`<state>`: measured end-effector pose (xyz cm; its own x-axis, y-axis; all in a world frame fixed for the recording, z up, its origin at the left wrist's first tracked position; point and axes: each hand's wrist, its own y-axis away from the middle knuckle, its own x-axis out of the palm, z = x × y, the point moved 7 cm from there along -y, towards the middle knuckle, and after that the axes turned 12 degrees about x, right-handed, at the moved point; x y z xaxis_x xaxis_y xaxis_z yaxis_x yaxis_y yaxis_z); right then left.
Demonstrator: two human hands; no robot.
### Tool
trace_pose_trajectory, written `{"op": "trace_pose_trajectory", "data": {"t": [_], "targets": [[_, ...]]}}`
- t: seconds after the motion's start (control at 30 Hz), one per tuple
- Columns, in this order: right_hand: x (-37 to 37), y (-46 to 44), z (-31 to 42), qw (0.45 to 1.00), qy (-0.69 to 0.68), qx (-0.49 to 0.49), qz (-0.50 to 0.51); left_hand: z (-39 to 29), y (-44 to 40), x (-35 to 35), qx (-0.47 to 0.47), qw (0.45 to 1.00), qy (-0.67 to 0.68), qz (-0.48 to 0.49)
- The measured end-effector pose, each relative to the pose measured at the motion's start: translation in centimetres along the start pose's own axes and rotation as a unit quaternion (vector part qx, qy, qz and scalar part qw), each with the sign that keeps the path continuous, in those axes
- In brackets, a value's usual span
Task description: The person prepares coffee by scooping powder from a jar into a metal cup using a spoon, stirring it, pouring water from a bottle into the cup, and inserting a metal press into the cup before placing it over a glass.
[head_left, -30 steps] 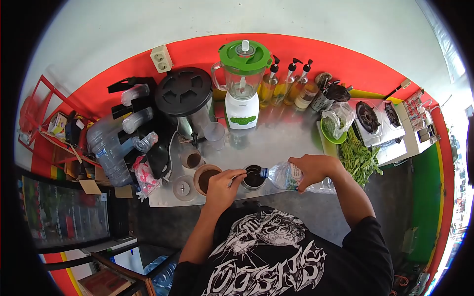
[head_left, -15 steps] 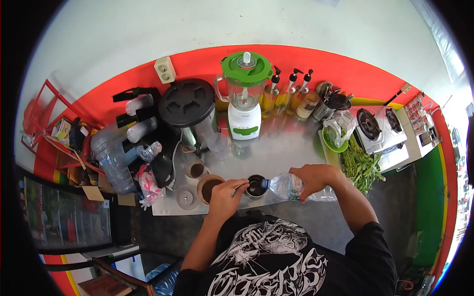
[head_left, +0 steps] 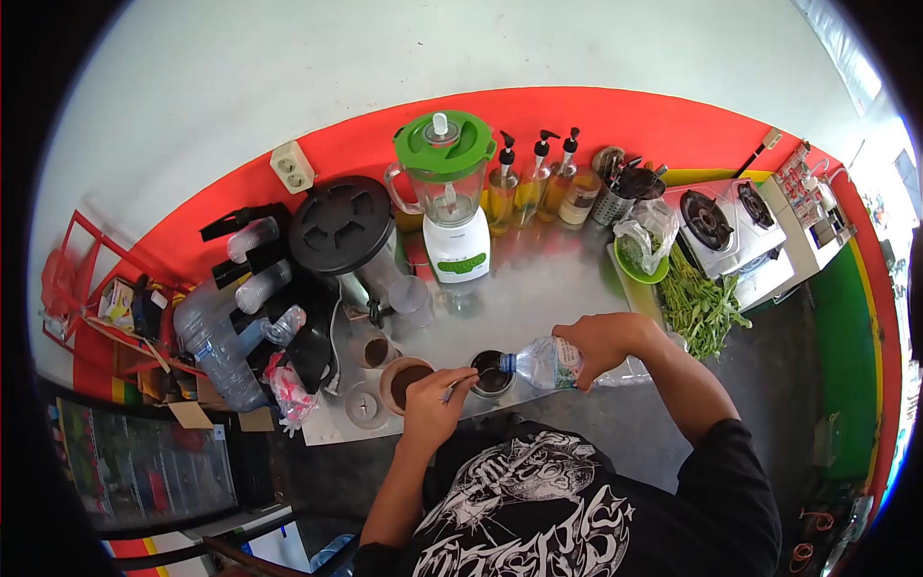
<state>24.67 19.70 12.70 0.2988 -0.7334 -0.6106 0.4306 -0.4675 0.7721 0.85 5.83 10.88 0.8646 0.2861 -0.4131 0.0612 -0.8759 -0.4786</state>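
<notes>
My right hand (head_left: 608,348) is wrapped round a clear plastic water bottle (head_left: 541,366), which lies nearly level. Its blue-ringed mouth reaches over the rim of a round metal cup (head_left: 492,392) with dark contents. At the cup's left side, my left hand (head_left: 433,409) is closed on a spoon (head_left: 448,393); just part of the thin handle shows, and its far end is hidden. Beside that hand is a bowl of brown powder (head_left: 408,381). A clear cup with some brown powder (head_left: 376,352) and a round clear lid or dish (head_left: 364,408) sit further left.
A green-lidded blender (head_left: 457,212) and pump bottles (head_left: 532,190) line the wall. Black-lidded dispenser (head_left: 343,226), plastic cups and a large water jug (head_left: 216,346) crowd the left. Leafy greens (head_left: 705,306), a green bowl (head_left: 637,266) and a stove (head_left: 728,226) occupy the right.
The whole view has shifted and turned slightly. My right hand still holds the tilted bottle at the metal cup, and my left hand keeps its grip on the spoon there.
</notes>
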Motion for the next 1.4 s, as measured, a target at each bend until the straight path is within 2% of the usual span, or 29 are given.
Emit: {"op": "trace_pose_trajectory", "data": {"t": [0.03, 0.13, 0.23, 0.63, 0.77, 0.87, 0.97, 1.03, 1.17, 1.3, 1.4], "targets": [[0.0, 0.1, 0.0, 1.0, -0.002, 0.001, -0.001, 0.5, 0.3, 0.1, -0.022, 0.999, 0.024, -0.01], [-0.1, 0.3, 0.0, 1.0, -0.005, 0.004, -0.003, 0.8, 0.4, -0.4, -0.014, 0.999, 0.014, -0.048], [0.0, 0.2, 0.0, 1.0, -0.004, 0.001, 0.001, 0.0, 0.5, 0.3, 0.011, 1.0, 0.023, -0.004], [0.1, 0.5, -0.2, 1.0, 0.001, -0.005, -0.007, 0.5, 1.6, 0.1, -0.016, 0.998, 0.028, -0.047], [0.2, 0.5, -0.2, 1.0, -0.001, 0.001, 0.0, 0.2, 1.4, 0.3, 0.011, 0.999, 0.016, -0.033], [0.3, 0.5, -0.2, 1.0, -0.002, 0.0, 0.002, 0.5, 1.6, 0.1, -0.03, 0.998, 0.016, -0.05], [0.2, 0.4, -0.2, 1.0, -0.002, -0.003, 0.004, 0.0, 1.5, 0.5, 0.007, 1.0, 0.019, -0.019], [0.2, 0.5, -0.3, 1.0, -0.007, -0.003, 0.005, 1.3, 1.8, 0.2, -0.045, 0.997, 0.025, -0.057], [0.1, 0.6, -0.4, 1.0, -0.006, 0.003, 0.0, 0.6, 1.4, 0.4, -0.008, 0.999, 0.025, -0.044], [0.2, 0.5, -0.5, 1.0, -0.008, -0.001, -0.002, 1.4, 1.3, 0.0, -0.046, 0.996, 0.031, -0.072], [0.2, 0.4, -0.6, 1.0, -0.021, -0.004, 0.006, 1.1, 1.3, 0.5, -0.017, 0.999, 0.023, -0.039]]}}
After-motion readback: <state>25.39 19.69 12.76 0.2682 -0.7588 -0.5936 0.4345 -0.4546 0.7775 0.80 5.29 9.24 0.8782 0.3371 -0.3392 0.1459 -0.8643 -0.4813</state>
